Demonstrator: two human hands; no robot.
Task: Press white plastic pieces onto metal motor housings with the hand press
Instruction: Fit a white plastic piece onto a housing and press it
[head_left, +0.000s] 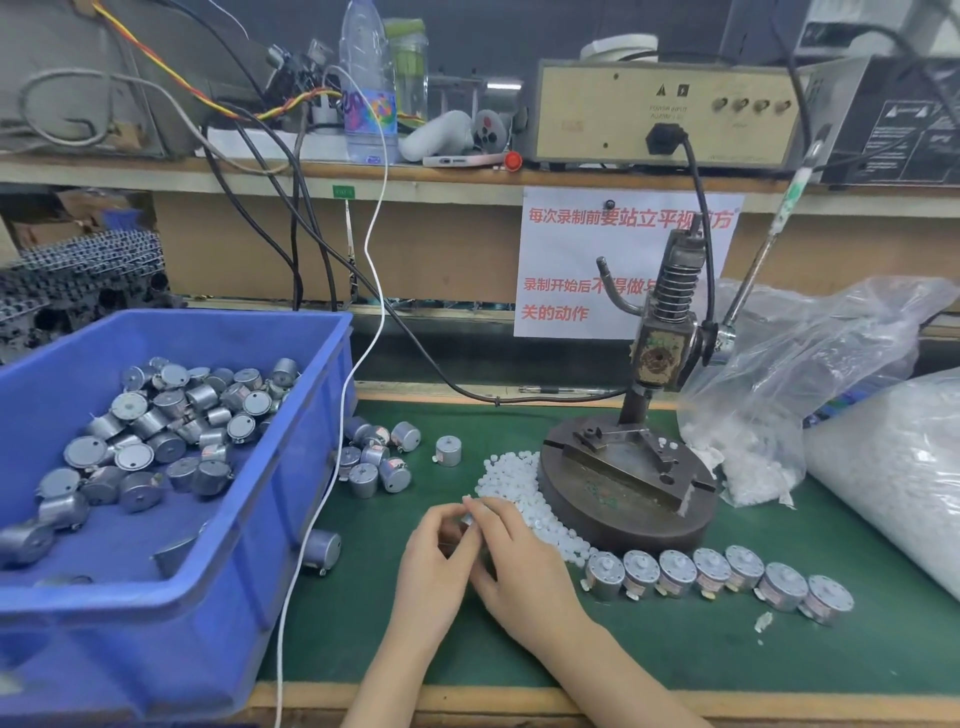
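White plastic piece (469, 518) sat pinched by your right hand (519, 566); your left hand (436, 566) curled against it, its hold hidden, before the hand press (613, 499).

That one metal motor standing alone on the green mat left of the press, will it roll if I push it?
The lone motor sits on its flat end, so a push would probably slide it, not roll it. Knocked onto its round side, it would likely roll. Its metal shell looks rigid and smooth, so perhaps slightly slippery.
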